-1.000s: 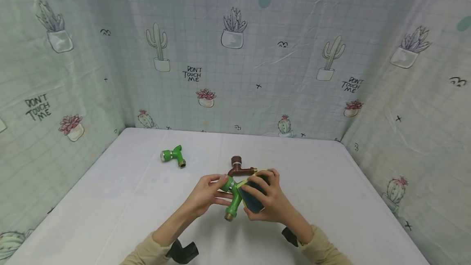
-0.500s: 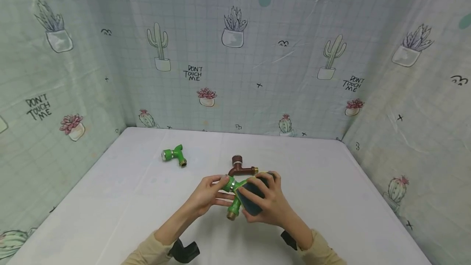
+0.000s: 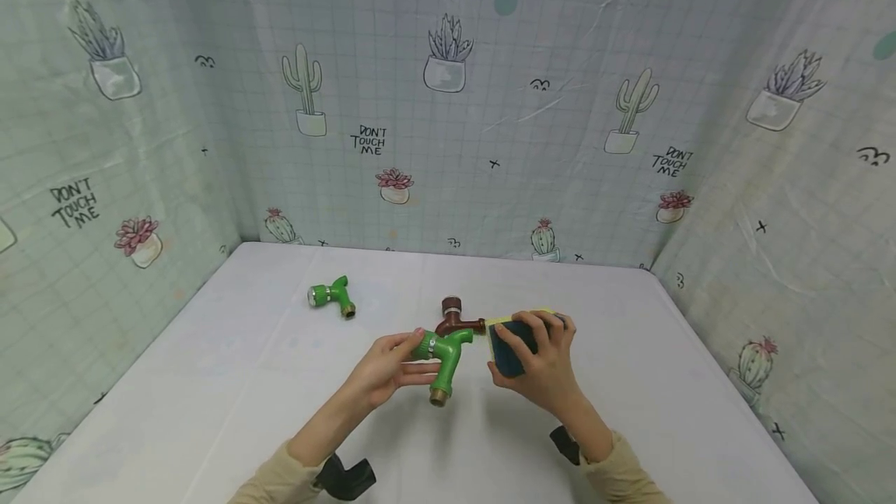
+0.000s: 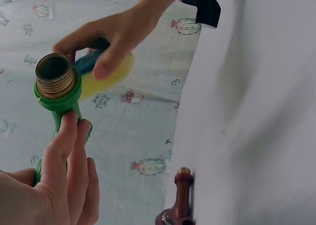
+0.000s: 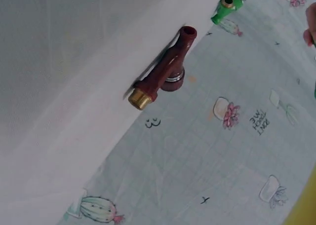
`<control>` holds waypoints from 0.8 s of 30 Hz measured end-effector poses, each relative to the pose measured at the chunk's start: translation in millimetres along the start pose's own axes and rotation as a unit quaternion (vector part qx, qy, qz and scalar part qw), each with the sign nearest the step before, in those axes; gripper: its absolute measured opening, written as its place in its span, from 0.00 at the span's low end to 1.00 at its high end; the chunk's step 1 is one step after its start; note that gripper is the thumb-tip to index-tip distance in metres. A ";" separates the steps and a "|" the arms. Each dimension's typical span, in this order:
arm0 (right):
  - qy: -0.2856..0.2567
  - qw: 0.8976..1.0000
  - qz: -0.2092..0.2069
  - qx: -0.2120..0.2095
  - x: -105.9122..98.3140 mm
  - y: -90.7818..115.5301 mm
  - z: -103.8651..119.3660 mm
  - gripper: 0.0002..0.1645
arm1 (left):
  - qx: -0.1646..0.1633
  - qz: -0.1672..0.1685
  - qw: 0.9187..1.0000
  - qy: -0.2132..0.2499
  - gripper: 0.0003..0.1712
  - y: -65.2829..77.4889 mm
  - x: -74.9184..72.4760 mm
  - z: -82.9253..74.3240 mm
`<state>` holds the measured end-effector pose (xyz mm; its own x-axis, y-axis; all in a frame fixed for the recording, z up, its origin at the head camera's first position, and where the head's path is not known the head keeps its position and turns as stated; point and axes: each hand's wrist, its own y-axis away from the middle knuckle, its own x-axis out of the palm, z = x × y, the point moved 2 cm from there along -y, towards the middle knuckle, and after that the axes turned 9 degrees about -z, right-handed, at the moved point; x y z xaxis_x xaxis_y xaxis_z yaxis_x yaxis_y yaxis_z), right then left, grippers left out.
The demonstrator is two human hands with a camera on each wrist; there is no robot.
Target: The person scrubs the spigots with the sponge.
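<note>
My left hand (image 3: 383, 370) pinches a green tap (image 3: 448, 364) by its ribbed knob end, above the table. The tap's threaded brass end (image 4: 55, 76) points toward the camera in the left wrist view. To the right of it, my right hand (image 3: 544, 364) grips a sponge (image 3: 509, 352) with a dark blue side and a yellow side (image 4: 111, 77). Sponge and tap are apart, with a small gap between them. In the right wrist view only a yellow strip of the sponge (image 5: 303, 205) shows at the edge.
Behind the hands a brown tap (image 3: 455, 320) with a brass end lies on the white table (image 3: 616, 333). Another green tap (image 3: 332, 296) lies farther left. Black camera mounts (image 3: 346, 478) sit at the wrists. Printed cloth walls (image 3: 448, 146) stand around the table's back and sides.
Earlier the sponge was against the green tap, covering part of it. My right hand has moved right and slightly up with the sponge, uncovering the tap's spout. The left hand stays nearly in place.
</note>
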<state>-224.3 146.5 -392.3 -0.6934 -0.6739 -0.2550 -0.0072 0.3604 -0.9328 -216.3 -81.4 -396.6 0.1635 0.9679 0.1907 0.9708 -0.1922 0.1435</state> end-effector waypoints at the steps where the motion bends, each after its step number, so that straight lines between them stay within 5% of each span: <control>1: -0.029 1.000 -0.002 0.008 -1.2 -0.5 1.7 0.27 | -0.002 -0.003 1.000 0.004 0.33 -0.5 -1.7 -0.5; 5: -0.120 0.993 0.006 -0.004 -0.7 -5.0 19.4 0.31 | -0.020 0.014 0.999 0.032 0.35 -4.5 -2.9 -0.5; 8: -0.124 0.992 0.002 -0.027 2.7 -8.7 31.3 0.30 | -0.047 0.032 0.996 0.067 0.35 -6.2 0.8 1.2; 15: -0.018 0.999 -0.020 -0.035 6.1 -10.1 25.2 0.25 | -0.059 0.063 0.992 0.090 0.36 2.0 7.0 3.1; 20: 0.094 0.995 -0.010 -0.042 6.5 -8.3 19.6 0.21 | -0.044 0.040 0.994 0.090 0.36 4.4 12.3 0.5; 24: 0.109 0.994 -0.016 -0.017 4.6 -6.0 13.4 0.21 | -0.047 0.024 0.995 0.091 0.37 3.6 11.8 0.8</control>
<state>-217.8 132.6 -391.3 -0.8318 -0.5311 -0.1614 -0.0526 0.3648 -0.9296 -210.7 -70.5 -394.6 0.1670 0.9138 0.3703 0.9407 -0.2601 0.2177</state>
